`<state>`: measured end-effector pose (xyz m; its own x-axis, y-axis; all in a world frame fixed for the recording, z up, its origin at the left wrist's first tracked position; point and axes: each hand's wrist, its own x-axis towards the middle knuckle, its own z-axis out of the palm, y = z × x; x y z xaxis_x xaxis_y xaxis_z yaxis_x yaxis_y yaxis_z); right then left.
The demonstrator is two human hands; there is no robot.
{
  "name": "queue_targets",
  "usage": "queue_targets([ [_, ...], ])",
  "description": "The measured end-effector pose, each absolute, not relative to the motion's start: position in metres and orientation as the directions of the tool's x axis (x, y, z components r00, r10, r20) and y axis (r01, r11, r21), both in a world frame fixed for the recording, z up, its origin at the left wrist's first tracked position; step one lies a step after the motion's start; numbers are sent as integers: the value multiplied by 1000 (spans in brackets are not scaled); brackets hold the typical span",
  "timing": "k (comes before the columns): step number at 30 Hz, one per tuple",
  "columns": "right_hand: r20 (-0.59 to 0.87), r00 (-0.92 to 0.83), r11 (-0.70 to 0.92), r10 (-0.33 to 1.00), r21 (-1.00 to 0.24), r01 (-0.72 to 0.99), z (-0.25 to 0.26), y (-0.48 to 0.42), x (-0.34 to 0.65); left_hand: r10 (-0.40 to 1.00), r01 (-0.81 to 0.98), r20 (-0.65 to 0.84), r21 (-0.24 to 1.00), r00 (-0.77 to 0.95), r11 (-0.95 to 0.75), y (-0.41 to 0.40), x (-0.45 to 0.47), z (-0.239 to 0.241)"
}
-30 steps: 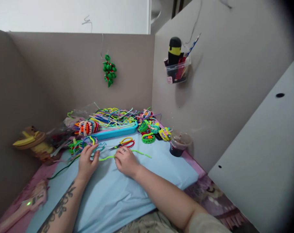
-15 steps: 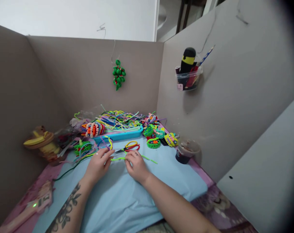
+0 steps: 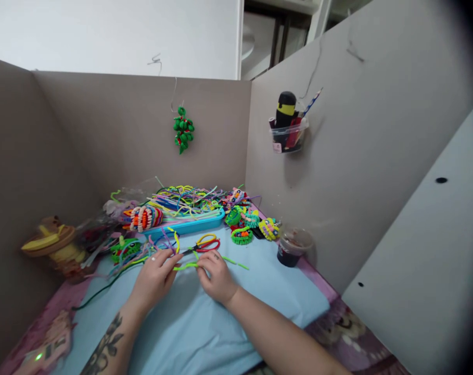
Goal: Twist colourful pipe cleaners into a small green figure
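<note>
- The left hand (image 3: pixel 154 278) and right hand (image 3: pixel 217 273) sit closer than a second ago.
- Both pinch a green pipe cleaner (image 3: pixel 186 266) between them.
- The scissors (image 3: pixel 203 244) lie just beyond.

Taupe partition walls (image 3: pixel 142 130), white wall (image 3: pixel 103 31)

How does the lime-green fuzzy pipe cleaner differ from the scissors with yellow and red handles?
The lime-green fuzzy pipe cleaner is one thin single-coloured strand; the scissors with yellow and red handles have two loops. The left hand and right hand pinch the pipe cleaner; neither grips the scissors. Both are over the light blue sheet.
</note>
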<state>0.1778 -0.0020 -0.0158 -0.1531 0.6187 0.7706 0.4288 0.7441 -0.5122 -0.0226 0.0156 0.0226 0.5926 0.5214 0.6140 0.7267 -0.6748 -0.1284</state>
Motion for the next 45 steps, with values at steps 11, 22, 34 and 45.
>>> queue_targets([
  [11,772,-117,729,625,-523,441,-19,10,172,494,725,643,-142,585,-674,18,-31,21],
  [22,802,-143,758,579,-466,455,-19,23,167,515,731,644,-101,565,-675,17,-31,18],
  [34,791,-97,733,603,-503,458,-14,20,180,675,712,683,325,279,-623,4,-12,7],
  [45,754,-140,699,642,-501,511,-14,5,180,856,456,505,741,105,-493,-3,10,-1],
])
